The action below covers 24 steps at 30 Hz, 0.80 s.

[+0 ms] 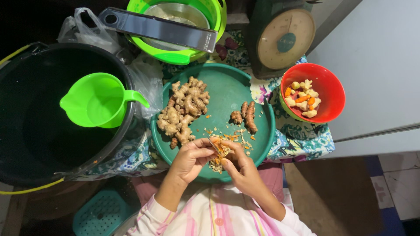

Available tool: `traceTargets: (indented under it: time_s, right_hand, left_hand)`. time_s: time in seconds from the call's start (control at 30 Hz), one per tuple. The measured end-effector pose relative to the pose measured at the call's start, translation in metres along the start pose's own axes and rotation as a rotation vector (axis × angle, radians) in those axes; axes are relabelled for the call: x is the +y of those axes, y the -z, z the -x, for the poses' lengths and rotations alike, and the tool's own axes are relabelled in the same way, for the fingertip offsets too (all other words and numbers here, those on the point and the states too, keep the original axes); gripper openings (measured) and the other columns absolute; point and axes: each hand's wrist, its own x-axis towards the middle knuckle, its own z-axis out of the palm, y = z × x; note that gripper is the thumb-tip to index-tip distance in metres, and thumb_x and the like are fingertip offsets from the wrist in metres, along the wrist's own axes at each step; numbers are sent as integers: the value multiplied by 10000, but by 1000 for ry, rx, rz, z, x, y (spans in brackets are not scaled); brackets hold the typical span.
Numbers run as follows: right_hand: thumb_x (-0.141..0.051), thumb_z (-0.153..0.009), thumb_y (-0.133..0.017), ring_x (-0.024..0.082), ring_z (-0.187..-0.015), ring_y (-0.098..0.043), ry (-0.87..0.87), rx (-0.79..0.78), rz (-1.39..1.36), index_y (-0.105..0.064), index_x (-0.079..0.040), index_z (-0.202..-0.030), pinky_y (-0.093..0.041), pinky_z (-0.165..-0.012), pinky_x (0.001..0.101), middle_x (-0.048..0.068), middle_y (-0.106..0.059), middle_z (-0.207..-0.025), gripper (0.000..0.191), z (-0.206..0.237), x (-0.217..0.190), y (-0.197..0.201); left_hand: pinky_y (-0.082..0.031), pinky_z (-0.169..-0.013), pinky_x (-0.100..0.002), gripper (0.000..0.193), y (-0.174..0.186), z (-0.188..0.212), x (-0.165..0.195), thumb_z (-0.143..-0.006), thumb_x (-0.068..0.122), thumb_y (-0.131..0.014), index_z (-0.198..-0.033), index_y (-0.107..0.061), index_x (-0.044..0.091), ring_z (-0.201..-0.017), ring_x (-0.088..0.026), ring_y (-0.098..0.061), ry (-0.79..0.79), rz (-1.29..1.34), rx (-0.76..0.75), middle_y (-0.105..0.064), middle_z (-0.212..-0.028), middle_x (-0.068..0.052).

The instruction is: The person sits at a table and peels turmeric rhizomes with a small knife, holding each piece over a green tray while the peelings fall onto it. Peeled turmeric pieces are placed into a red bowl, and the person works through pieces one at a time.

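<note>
My left hand (191, 158) and my right hand (239, 165) meet over the near rim of a round green tray (227, 85). Between them is a small orange turmeric piece (221, 149), with a thin knife blade (213, 144) laid against it. Which hand grips the knife handle is hidden. Peel scraps (238, 137) lie scattered on the tray by my fingers. A pile of pale ginger roots (183, 109) lies on the tray's left half. Two or three unpeeled turmeric roots (246, 116) rest right of centre.
A red bowl (332, 85) with peeled pieces stands at the right. Behind it is a dial kitchen scale (284, 39). A big black bucket (26, 131) holding a green jug (98, 100) fills the left. A green strainer bowl (218, 13) with a metal slicer (157, 28) sits at the back.
</note>
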Motion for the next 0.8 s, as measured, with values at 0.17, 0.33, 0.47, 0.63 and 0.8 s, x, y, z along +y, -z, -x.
traceTargets:
  time_s: [0.17, 0.33, 0.47, 0.63, 0.8]
  right_hand:
    - [-30, -946, -643, 163, -859, -689, 162, 171, 333, -598, -69, -1333, -545, -737, 288, 105, -716, -1033, 392, -2, -14, -8]
    - [-53, -921, -664, 229, -823, -708, 226, 248, 541, -647, -83, -1291, -554, -690, 312, 117, -721, -1028, 372, -4, -9, -7]
    - [-173, -1033, -573, 93, -612, -506, -114, 166, -52, -573, -143, -1437, -382, -521, 226, 45, -620, -850, 405, -9, 6, 2]
    - [-219, -1037, -493, 35, -515, -371, -339, -17, -466, -442, -186, -1522, -247, -430, 198, -40, -494, -755, 489, -4, 17, 13]
    - [-172, -1058, -526, 32, -557, -376, -237, -107, -423, -433, -141, -1565, -298, -478, 198, -50, -437, -747, 516, 1, 19, 11]
  left_hand:
    - [-566, -861, -324, 188, 3, -2, -7, -917, -61, -672, -1104, -688, -50, -907, -199, -690, -42, 15, -23, -712, -1027, -118]
    - [-570, -838, -309, 267, -3, 0, -5, -886, -39, -676, -1152, -686, -56, -891, -187, -695, 7, 11, 30, -730, -1058, -124]
    - [-582, -867, -295, 337, -13, 2, -1, -856, -65, -668, -1193, -663, -50, -918, -175, -711, 8, 2, 49, -730, -1077, -123]
    - [-581, -862, -289, 316, -14, 3, 3, -896, -45, -675, -1210, -646, -35, -926, -162, -709, -64, -69, 20, -730, -1073, -102]
    - [-599, -823, -314, 194, -8, -2, -1, -979, 34, -650, -1163, -648, -29, -872, -179, -716, -164, -109, 17, -728, -1004, -85]
